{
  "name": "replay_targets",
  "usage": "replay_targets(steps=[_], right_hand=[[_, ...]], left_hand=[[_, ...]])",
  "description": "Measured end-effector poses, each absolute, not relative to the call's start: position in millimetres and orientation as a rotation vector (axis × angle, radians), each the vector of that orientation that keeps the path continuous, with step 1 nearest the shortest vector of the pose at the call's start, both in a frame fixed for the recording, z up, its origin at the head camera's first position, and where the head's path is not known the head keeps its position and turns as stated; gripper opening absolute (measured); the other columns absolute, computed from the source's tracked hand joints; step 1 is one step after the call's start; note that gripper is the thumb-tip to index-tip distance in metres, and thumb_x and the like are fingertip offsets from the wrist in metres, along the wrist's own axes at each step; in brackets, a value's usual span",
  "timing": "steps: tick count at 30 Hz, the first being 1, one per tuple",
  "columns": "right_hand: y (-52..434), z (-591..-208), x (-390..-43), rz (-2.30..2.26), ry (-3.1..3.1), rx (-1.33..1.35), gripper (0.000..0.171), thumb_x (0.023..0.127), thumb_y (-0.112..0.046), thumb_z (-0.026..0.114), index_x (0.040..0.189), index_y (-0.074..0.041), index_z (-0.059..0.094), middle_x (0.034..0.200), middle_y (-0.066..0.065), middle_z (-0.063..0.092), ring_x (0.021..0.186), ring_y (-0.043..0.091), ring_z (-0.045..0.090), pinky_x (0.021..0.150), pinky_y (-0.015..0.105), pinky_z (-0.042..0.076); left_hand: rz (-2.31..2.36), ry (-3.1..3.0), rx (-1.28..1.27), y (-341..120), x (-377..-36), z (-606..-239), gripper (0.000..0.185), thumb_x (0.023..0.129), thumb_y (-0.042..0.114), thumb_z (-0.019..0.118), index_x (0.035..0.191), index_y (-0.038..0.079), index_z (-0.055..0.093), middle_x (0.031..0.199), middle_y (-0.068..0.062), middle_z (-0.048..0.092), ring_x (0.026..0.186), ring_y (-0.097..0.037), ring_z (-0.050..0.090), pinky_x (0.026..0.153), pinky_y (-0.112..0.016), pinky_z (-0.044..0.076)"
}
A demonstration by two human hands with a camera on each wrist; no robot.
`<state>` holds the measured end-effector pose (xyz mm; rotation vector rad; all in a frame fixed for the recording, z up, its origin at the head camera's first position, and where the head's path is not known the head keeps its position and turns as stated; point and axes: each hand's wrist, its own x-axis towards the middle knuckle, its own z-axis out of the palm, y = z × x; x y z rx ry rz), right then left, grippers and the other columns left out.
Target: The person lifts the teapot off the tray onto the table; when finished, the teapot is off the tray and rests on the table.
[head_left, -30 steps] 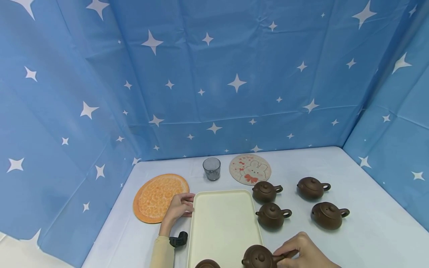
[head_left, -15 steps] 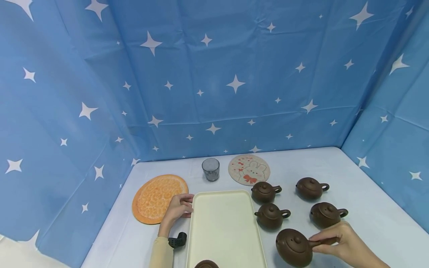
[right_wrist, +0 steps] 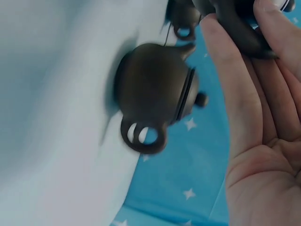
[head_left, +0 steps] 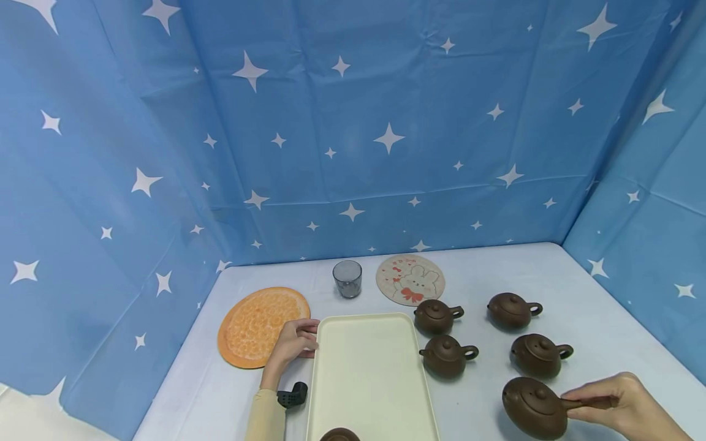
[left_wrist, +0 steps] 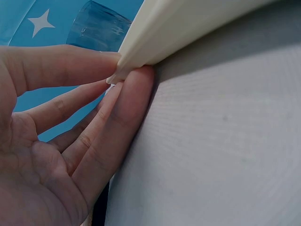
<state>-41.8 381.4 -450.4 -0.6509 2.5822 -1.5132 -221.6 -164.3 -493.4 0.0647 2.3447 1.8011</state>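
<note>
My right hand (head_left: 618, 404) pinches the handle of a brown clay teapot (head_left: 534, 407) at the front right of the table. In the right wrist view that handle (right_wrist: 240, 33) lies between thumb and fingers, with another teapot (right_wrist: 157, 92) just beyond. My left hand (head_left: 295, 340) holds the left rim of a cream tray (head_left: 366, 373); in the left wrist view its fingers (left_wrist: 127, 99) sit under the tray's edge (left_wrist: 155, 33). One more teapot (head_left: 339, 435) peeks out at the tray's near end.
Several brown teapots stand right of the tray, such as one (head_left: 448, 356) beside it and one (head_left: 513, 309) further back. An orange round mat (head_left: 259, 323), a grey glass (head_left: 347, 278) and a rabbit coaster (head_left: 410, 279) lie behind. Blue starred cloth walls the table.
My right hand has carried the teapot from the tray's near right corner out to the right onto the table side. The left hand has stayed on the tray's rim.
</note>
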Motion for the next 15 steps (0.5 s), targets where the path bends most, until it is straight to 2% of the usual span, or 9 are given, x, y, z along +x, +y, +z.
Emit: replay_targets(steps=[7, 15], right_hand=[[405.8, -458.4, -36.9, -1.575, 2.516, -0.676, 0.026, 0.081, 0.012, 0.064, 0.098, -0.003, 0.076, 0.093, -0.003, 0.074, 0.080, 0.011, 0.071, 0.062, 0.028, 0.059], [422.0, -467.2, -36.8, -1.543, 2.513, -0.623, 0.024, 0.082, 0.011, 0.063, 0.098, -0.002, 0.076, 0.093, -0.002, 0.074, 0.081, 0.010, 0.071, 0.064, 0.028, 0.059]], left_hand=[[1.800, 2.349, 0.062, -165.1, -221.7, -494.0, 0.051, 0.070, -0.012, 0.062, 0.121, -0.007, 0.059, 0.103, -0.017, 0.060, 0.075, -0.017, 0.061, 0.059, -0.035, 0.059], [1.798, 2.343, 0.082, -164.7, -222.0, -494.2, 0.052, 0.070, -0.012, 0.062, 0.122, -0.007, 0.059, 0.103, -0.017, 0.060, 0.075, -0.017, 0.062, 0.059, -0.036, 0.059]])
